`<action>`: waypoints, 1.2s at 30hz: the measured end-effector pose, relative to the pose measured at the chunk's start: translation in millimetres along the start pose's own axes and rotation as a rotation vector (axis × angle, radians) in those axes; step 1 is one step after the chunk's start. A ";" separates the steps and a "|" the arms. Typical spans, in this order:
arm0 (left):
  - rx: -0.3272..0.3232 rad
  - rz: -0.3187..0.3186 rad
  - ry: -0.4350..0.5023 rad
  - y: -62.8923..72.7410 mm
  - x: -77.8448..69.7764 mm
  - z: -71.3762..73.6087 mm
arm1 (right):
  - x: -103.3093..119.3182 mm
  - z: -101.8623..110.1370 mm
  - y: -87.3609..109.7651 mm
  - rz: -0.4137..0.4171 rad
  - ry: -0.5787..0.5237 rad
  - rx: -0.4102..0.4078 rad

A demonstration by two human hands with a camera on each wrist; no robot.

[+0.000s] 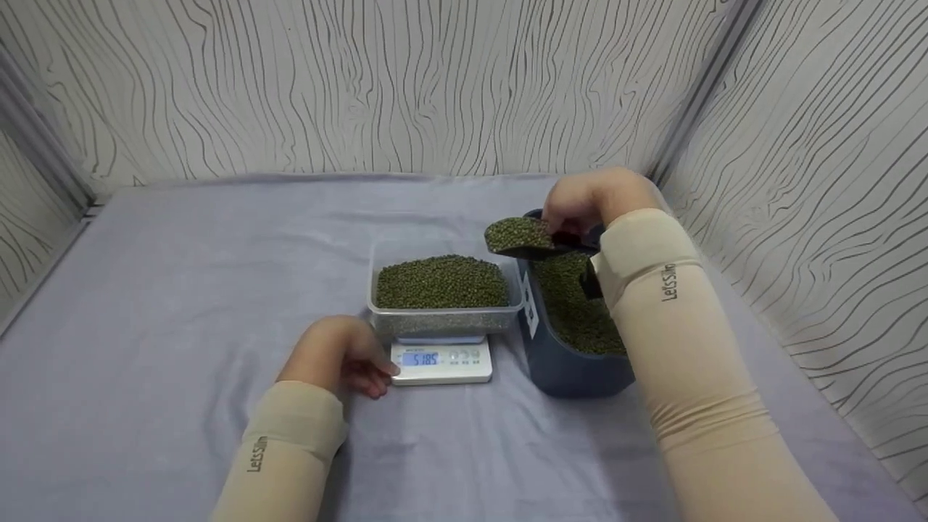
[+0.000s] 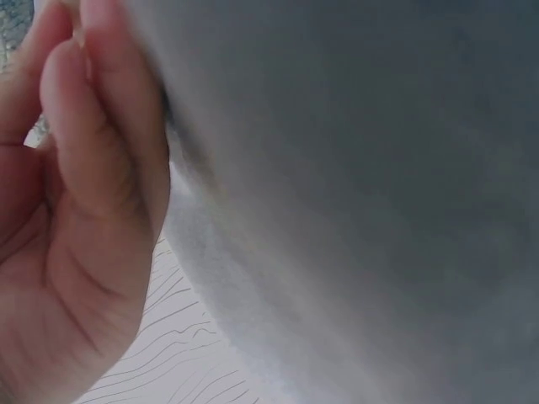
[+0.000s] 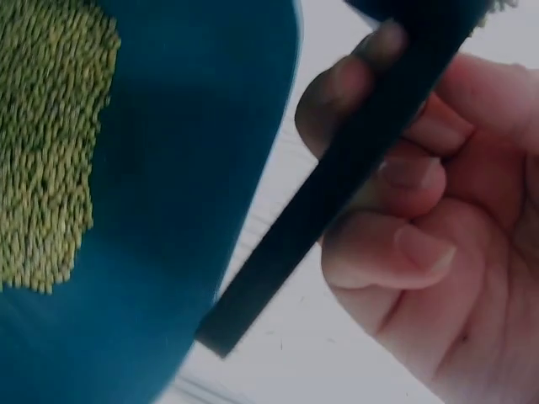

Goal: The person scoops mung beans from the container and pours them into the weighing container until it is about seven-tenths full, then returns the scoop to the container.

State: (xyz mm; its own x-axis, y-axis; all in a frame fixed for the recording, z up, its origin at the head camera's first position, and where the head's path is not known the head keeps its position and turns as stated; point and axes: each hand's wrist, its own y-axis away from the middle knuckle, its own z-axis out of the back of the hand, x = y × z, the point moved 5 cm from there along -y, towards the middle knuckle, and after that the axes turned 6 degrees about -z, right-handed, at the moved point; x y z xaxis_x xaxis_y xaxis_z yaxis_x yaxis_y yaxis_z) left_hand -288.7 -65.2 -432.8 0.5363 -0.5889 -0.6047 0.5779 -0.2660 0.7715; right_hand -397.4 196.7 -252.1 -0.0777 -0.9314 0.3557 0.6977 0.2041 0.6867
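Note:
My right hand [image 1: 591, 199] grips a dark scoop [image 1: 533, 253] by its handle, with the fingers curled round it in the right wrist view. The scoop is heaped with green mung beans [image 1: 518, 233] and hangs over the left rim of a blue bin [image 1: 576, 378], which holds more beans. Left of it, a clear plastic container [image 1: 446, 319] piled with mung beans sits on a white kitchen scale [image 1: 442, 375] whose display reads about 518.5. Beside the scale's left end is my left hand [image 1: 344, 355], fingers loosely bent, its fingertips right at the front left corner.
A lilac cloth [image 1: 181, 304] with soft creases covers the table. Wood-grain patterned panels [image 1: 348, 87] stand behind it and along the sides. The bin stands close against the container's right side, with a white label [image 1: 531, 308] on its wall.

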 end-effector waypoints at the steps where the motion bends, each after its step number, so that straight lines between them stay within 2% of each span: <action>1: 0.003 -0.001 -0.001 -0.1 -0.4 -0.3 | 2.0 -1.5 -1.4 -0.008 -0.002 -0.006; 9: 0.017 0.009 0.009 -0.8 -1.1 -2.0 | 18.8 -13.8 -5.6 -0.079 0.003 -0.030; 13: 0.010 0.014 0.007 -1.2 -0.6 -1.9 | 29.1 -17.2 -6.2 -0.070 0.054 -0.067; 15: 0.005 0.011 -0.002 -1.1 -0.4 -1.7 | 34.7 -18.1 -6.9 -0.047 0.136 -0.089; 20: 0.006 0.002 -0.022 -1.0 -0.4 -0.4 | 52.3 -20.8 -8.4 0.066 0.475 -0.167; 22: 0.013 0.002 -0.030 -0.6 -0.4 -0.1 | 60.0 -23.5 -8.1 0.104 0.565 -0.201; 26: 0.021 0.005 -0.029 0.1 -0.4 -0.5 | 72.8 -31.0 -5.7 0.112 0.616 -0.243; 30: 0.023 0.009 -0.030 0.2 -0.2 -0.8 | 84.2 -38.4 -0.1 0.068 0.632 -0.301; 36: 0.021 0.011 -0.031 0.6 -0.9 -0.6 | 99.1 -47.9 14.4 0.006 0.717 -0.477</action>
State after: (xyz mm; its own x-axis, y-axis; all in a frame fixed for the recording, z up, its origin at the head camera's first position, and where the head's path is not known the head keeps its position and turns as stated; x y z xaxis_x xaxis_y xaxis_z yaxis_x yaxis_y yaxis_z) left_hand -288.5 -64.4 -431.9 0.5230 -0.6154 -0.5897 0.5585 -0.2753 0.7825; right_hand -360.9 92.9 -237.3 0.2836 -0.9288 -0.2384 0.9339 0.2111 0.2887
